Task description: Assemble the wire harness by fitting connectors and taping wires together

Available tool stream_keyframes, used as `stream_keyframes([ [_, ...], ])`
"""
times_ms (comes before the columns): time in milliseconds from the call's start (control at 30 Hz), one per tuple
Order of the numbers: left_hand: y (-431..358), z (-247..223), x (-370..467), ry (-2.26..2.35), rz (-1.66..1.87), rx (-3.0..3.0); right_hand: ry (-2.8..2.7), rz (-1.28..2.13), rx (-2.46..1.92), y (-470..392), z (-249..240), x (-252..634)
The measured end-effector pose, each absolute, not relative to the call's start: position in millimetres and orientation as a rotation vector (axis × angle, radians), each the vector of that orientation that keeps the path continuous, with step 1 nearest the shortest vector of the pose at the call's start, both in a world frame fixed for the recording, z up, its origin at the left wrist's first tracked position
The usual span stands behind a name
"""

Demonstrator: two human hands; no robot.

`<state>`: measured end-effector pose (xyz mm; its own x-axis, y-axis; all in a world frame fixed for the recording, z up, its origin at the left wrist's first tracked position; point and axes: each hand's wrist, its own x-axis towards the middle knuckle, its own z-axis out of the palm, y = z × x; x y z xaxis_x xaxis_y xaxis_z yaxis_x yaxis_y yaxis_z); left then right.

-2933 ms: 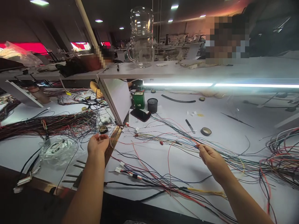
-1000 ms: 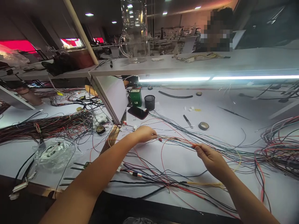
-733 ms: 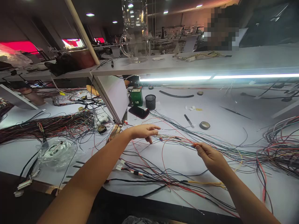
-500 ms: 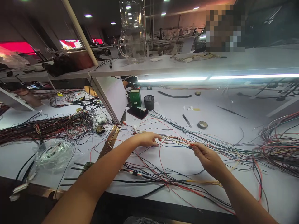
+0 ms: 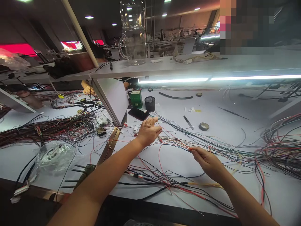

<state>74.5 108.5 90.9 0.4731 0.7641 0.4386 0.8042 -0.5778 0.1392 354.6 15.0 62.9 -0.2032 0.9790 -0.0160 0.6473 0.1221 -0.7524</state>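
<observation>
We apparently sort thin, multicoloured insulated wires (image 5: 182, 143), right hand (image 5: 207, 161) pinching some, left hand (image 5: 148, 131) unclear in grip; the next move needs steadiness.

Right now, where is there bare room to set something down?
Bare tabletop shows between a tape roll and the pointed tool, and between the mesh cup and the white bits. It is crowded around the left hand and right hand, where loose wires cross, and at the wire tangle far right.
</observation>
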Motion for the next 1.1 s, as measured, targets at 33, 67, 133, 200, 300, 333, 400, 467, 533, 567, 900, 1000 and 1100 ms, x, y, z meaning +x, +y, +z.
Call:
stream_keyframes([
  [33, 110, 89, 75, -1.419, -0.664, -2.664, -1.908, 0.889, -1.576, 15, 64, 354],
  [67, 111, 86, 75, -1.432, -0.621, -2.718, -1.904, 0.889, -1.586, 15, 64, 354],
  [133, 112, 81, 77, -1.442, -0.574, -2.81, -1.902, 0.882, -1.6, 15, 63, 354],
  [200, 111, 76, 79, -1.453, -0.566, -2.828, -1.894, 0.869, -1.6, 16, 61, 354],
  [300, 105, 70, 82, -1.485, -0.602, -2.779, -1.904, 0.877, -1.622, 17, 55, 356],
  [333, 102, 69, 82, -1.491, -0.621, -2.753, -1.911, 0.879, -1.64, 18, 54, 356],
  [400, 96, 66, 81, -1.503, -0.661, -2.676, -1.92, 0.879, -1.674, 19, 53, 356],
  [467, 92, 65, 79, -1.51, -0.697, -2.583, -1.897, 0.855, -1.694, 18, 54, 355],
  [533, 88, 63, 76, -1.493, -0.734, -2.534, -1.856, 0.819, -1.705, 17, 56, 352],
  [567, 87, 62, 74, -1.479, -0.748, -2.536, -1.834, 0.798, -1.709, 16, 57, 351],
  [900, 82, 59, 70, -1.626, -0.859, -2.828, -1.779, 0.803, -1.683, 13, 60, 347],
  [1000, 78, 59, 71, -1.706, -0.908, -2.832, -1.813, 0.818, -1.682, 14, 59, 351],
  [1100, 65, 61, 74, -1.84, -1.011, -2.726, -1.82, 0.83, -1.686, 15, 58, 353],
])
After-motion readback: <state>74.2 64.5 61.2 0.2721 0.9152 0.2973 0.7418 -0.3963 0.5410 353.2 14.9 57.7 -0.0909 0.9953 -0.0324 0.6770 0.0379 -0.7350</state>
